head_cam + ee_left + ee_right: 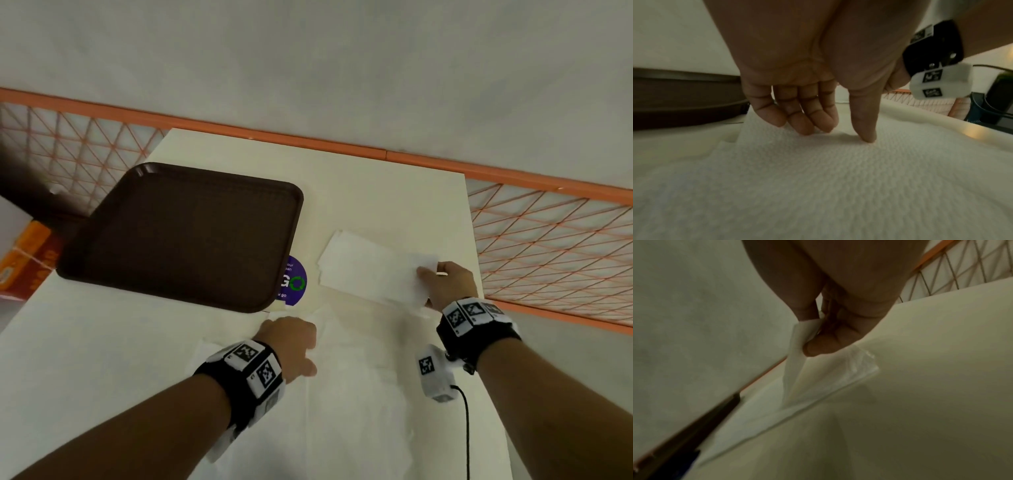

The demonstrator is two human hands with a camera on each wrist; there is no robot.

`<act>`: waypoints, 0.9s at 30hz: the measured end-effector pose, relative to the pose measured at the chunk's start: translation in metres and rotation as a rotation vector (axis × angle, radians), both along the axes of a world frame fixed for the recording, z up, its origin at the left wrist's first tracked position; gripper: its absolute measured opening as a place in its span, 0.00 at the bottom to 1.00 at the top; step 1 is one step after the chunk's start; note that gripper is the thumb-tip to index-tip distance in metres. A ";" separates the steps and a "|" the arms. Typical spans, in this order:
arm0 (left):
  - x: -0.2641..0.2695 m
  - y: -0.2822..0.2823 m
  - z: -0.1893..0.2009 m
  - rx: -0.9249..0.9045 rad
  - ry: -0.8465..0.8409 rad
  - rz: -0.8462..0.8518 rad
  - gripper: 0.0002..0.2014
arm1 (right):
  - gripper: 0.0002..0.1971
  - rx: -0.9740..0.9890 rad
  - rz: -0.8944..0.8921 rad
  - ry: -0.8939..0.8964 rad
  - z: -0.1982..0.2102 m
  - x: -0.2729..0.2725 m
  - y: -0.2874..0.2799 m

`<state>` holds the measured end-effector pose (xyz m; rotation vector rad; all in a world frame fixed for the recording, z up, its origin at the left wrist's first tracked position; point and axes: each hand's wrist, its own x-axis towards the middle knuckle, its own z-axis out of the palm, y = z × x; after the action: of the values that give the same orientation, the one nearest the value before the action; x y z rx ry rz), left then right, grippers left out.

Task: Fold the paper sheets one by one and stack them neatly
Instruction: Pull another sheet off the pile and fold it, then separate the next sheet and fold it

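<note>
Our right hand (448,284) pinches the folded sheet (373,270) by its edge to set it on the bench (376,192), while our left hand (291,342), fingers straight, pins the flat sheets (818,178).

Folded paper towel (371,270) thin, soft, matt white; flat paper towel sheet (818,178) embossed, dimpled texture. Tray (178,236) dark brown plastic, fine-grained matt base, smoother rim. Table (394,198) smooth matt cream. Sticker (293,281) glossy purple.

Dark brown tray (178,233), white dimpled paper sheets (818,178) (orange lattice fence (548,233)).
</note>
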<state>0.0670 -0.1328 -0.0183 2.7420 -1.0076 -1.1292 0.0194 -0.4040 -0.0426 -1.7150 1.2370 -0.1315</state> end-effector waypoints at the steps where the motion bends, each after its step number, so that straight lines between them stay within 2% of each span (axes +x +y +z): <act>1: 0.001 0.000 0.000 -0.007 0.014 0.016 0.18 | 0.14 -0.068 0.036 0.056 -0.004 0.002 -0.001; 3: 0.002 0.001 0.001 -0.029 0.025 0.038 0.14 | 0.13 -0.191 0.103 0.140 -0.010 0.005 -0.002; 6: 0.000 0.003 -0.001 -0.054 0.013 0.036 0.10 | 0.12 -0.266 0.173 0.218 -0.016 0.008 0.001; 10: -0.003 0.005 -0.009 -0.057 0.050 0.148 0.17 | 0.14 -0.284 0.188 0.278 -0.015 0.009 0.005; 13: -0.001 0.005 -0.012 -0.029 0.074 0.215 0.17 | 0.20 -0.270 0.140 0.258 -0.008 0.004 0.007; 16: 0.001 0.003 -0.011 0.006 0.082 0.184 0.10 | 0.29 -0.263 0.082 0.214 0.003 -0.008 0.010; 18: -0.001 0.001 -0.011 0.049 0.066 0.143 0.09 | 0.30 -0.262 0.072 0.190 0.013 -0.017 0.014; 22: -0.005 0.005 -0.012 0.008 0.031 0.151 0.11 | 0.27 -0.259 0.109 0.137 0.028 -0.038 0.032; 24: -0.008 0.009 -0.011 -0.039 0.031 0.167 0.17 | 0.24 -0.243 0.145 0.122 0.032 -0.051 0.046; 26: -0.011 0.010 -0.009 -0.011 0.025 0.146 0.20 | 0.22 -0.231 0.167 0.118 0.032 -0.063 0.059; 27: -0.013 0.009 -0.009 0.013 0.013 0.130 0.18 | 0.22 -0.228 0.174 0.116 0.031 -0.068 0.065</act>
<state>0.0541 -0.1233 -0.0268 2.7598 -0.8097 -1.1370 -0.0481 -0.3389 -0.0116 -2.0441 1.1857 -0.0721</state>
